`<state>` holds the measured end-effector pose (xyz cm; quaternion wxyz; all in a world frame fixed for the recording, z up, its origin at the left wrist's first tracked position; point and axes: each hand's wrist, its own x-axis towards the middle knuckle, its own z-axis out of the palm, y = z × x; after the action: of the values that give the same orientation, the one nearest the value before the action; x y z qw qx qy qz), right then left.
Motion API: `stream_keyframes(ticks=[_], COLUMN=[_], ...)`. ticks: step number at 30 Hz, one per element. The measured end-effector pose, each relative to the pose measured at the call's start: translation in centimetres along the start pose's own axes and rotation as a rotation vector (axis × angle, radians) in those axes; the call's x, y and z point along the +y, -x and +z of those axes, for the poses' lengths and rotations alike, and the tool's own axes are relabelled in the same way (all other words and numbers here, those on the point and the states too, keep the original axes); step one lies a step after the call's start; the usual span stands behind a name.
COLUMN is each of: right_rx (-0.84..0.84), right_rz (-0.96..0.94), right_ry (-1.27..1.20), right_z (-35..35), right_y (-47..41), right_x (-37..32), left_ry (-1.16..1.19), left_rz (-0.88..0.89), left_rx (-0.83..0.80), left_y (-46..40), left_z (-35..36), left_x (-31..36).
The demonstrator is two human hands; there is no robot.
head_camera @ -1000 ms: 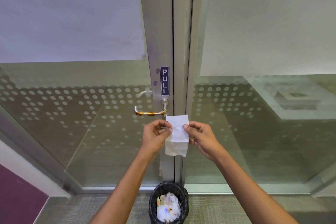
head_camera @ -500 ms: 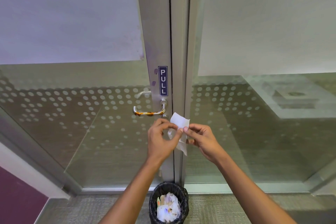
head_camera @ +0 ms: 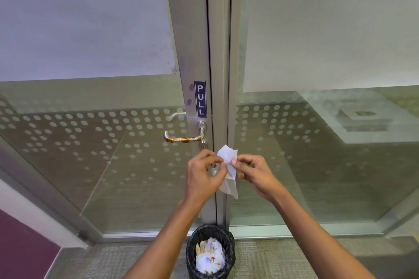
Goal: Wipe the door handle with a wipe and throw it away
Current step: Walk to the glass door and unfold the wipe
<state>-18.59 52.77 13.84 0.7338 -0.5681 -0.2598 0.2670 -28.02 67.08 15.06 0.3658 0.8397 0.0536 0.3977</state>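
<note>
A metal lever door handle (head_camera: 184, 138) sticks out to the left from the door's frame, and orange-brown smears cover its bar. Just below and to the right of it I hold a white wipe (head_camera: 228, 154) with both hands. My left hand (head_camera: 205, 176) pinches its left edge and my right hand (head_camera: 255, 173) pinches its right edge. The wipe's lower part hangs folded between my hands. A black-lined waste bin (head_camera: 210, 253) stands on the floor straight below, holding crumpled stained wipes.
The glass door (head_camera: 102, 165) has frosted panels and a dot pattern. A blue PULL sign (head_camera: 200, 99) sits above the handle. A fixed glass panel (head_camera: 317, 154) is at the right. A purple wall (head_camera: 20, 244) is at the lower left, and grey carpet lies below.
My hands came closer together and the flat, spread wipe got folded narrower between them. The view shifted slightly; the handle and bin stayed put.
</note>
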Motion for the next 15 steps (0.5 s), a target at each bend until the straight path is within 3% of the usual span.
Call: stream_keyframes(ticks=[3,8,11,15], right_rx=[0.008,0.08,0.113,0.101], right_rz=[0.015,0.038,0.066,0.098], right_ry=[-0.004,-0.055,-0.137,-0.195], right_z=[0.3,0.5,0.2,0.2], right_y=[0.1,0.1,0.1,-0.2], right_x=[-0.2,-0.4,-0.5,-0.6], left_ry=[0.085,0.606,0.808,0.834], left_rz=[-0.117,-0.69,-0.806,-0.862], left_rx=[0.038,0.046,0.042,0.023], left_y=[0.0,-0.9,-1.2,-1.5], left_z=[0.2,-1.0,-2.0,-2.6], left_x=[0.3,0.0,-0.3,-0.7])
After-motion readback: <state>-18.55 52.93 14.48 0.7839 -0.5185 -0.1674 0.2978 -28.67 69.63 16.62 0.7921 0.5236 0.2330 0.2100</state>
